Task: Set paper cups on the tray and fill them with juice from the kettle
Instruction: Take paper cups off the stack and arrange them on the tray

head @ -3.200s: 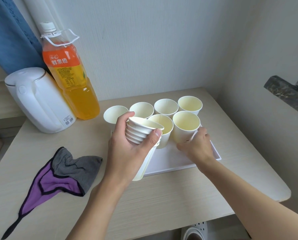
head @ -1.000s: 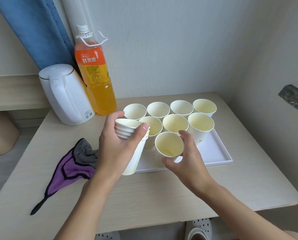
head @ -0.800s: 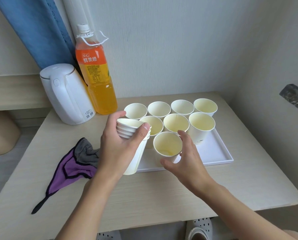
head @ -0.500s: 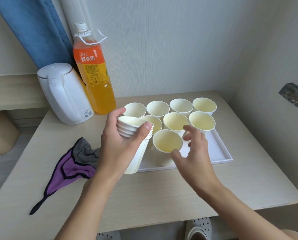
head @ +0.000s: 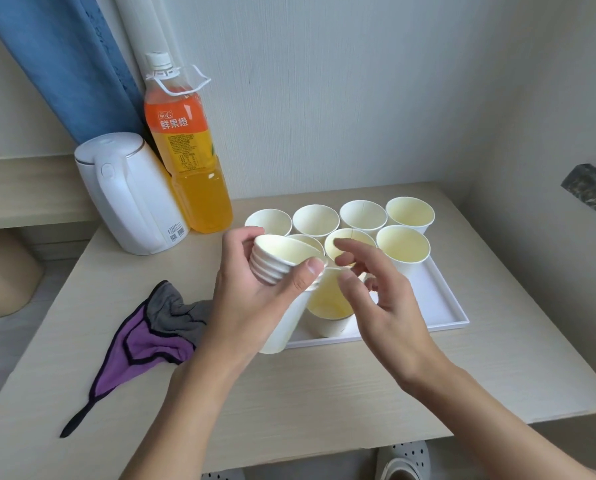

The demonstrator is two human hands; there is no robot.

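Observation:
My left hand (head: 251, 306) grips a tilted stack of white paper cups (head: 270, 266) above the front left corner of the white tray (head: 443, 306). My right hand (head: 388, 306) hovers just right of the stack's top rim, with thumb and forefinger loosely apart and nothing held. Several paper cups stand on the tray in rows. The nearest cup (head: 327, 304) stands in the front row, partly hidden behind both hands. The white kettle (head: 130, 195) stands at the back left of the table.
A tall orange juice bottle (head: 185, 150) stands beside the kettle against the wall. A purple and grey cloth (head: 151, 327) lies on the table left of my left hand. The tray's right front part is bare. Walls close in behind and to the right.
My right hand set a cup down in the tray's front row, let go of it, and rose to the stack's rim. My left hand kept hold of the stack.

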